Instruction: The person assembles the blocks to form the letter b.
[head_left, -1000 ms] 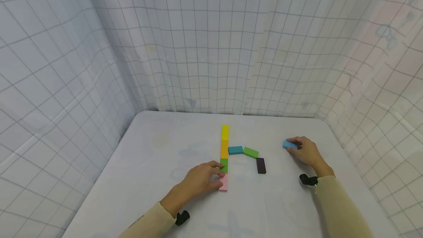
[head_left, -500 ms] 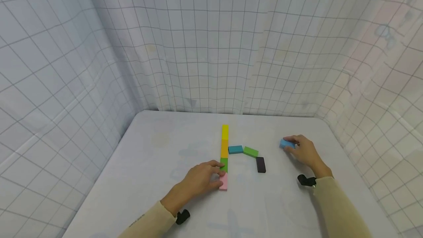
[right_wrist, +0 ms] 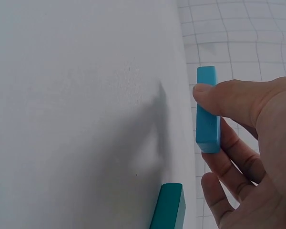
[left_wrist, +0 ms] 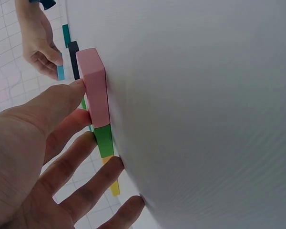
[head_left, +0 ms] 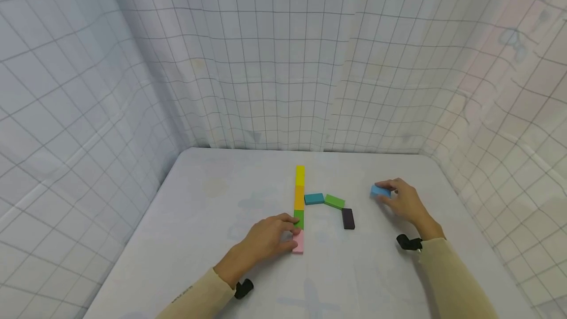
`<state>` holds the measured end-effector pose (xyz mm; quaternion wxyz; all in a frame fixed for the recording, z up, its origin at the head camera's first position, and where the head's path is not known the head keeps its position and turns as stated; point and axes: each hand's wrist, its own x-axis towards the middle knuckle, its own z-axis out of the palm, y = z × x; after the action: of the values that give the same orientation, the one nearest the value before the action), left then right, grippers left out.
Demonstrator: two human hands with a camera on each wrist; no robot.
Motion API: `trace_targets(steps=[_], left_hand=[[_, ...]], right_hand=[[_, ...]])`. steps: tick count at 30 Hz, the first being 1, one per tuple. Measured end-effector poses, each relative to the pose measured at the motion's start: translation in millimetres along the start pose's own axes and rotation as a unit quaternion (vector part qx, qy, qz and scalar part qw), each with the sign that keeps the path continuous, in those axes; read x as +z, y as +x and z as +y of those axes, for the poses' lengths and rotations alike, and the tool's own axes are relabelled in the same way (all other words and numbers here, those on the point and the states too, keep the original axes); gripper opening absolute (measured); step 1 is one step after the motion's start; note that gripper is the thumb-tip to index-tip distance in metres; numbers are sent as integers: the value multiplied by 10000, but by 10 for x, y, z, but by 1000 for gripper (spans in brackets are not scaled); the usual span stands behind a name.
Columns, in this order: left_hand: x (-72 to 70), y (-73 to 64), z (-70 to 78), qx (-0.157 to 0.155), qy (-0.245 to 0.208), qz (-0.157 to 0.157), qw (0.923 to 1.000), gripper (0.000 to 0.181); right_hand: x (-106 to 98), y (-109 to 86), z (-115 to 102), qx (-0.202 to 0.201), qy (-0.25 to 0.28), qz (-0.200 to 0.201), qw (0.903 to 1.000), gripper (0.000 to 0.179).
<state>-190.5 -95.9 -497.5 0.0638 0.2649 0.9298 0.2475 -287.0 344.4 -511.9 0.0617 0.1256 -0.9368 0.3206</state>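
In the head view my left hand [head_left: 267,238] rests its relaxed fingertips against a pink block [head_left: 298,245] and a green block [head_left: 299,218]. The left wrist view shows the thumb on the side of the pink block, the other fingers spread along the row. Beyond these, an orange block [head_left: 299,198] and a yellow block [head_left: 300,175] continue the straight line. At the right, my right hand [head_left: 407,205] pinches a light blue block [right_wrist: 207,114] between thumb and fingers, above the table. The fingers partly cover it in the head view.
A teal block [head_left: 314,199], a second green block [head_left: 334,201] and a black block [head_left: 348,219] curve rightward from the row. Another teal block [right_wrist: 169,205] lies below in the right wrist view. White gridded curtains [head_left: 274,63] surround the white table [head_left: 212,191].
My right hand has moved a little left with the light blue block, which has risen from the table. The left hand stays on the row. The view has shifted slightly.
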Motion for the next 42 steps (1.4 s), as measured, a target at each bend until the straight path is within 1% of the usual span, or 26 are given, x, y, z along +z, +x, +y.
trace_targets(steps=[7,17,22,28,34,42], left_hand=[[-20,5,16,-35,40,-68,10000,33],[6,-2,6,27,-7,-67,10000,30],[18,-6,3,44,73,-44,10000,30],[2,-1,3,71,160,-18,9998,30],[17,8,-8,75,175,-10,9998,28],[15,11,-13,99,191,-2,9998,28]], right_hand=[[24,-15,-41,-124,68,-14,9999,36],[16,-46,-146,-215,11,-61,9997,36],[49,-66,-189,-190,1,-119,9997,35],[73,-89,-255,-277,52,-144,9995,36],[76,-123,-323,-342,41,-154,9993,36],[89,-154,-456,-578,-93,-173,9981,36]])
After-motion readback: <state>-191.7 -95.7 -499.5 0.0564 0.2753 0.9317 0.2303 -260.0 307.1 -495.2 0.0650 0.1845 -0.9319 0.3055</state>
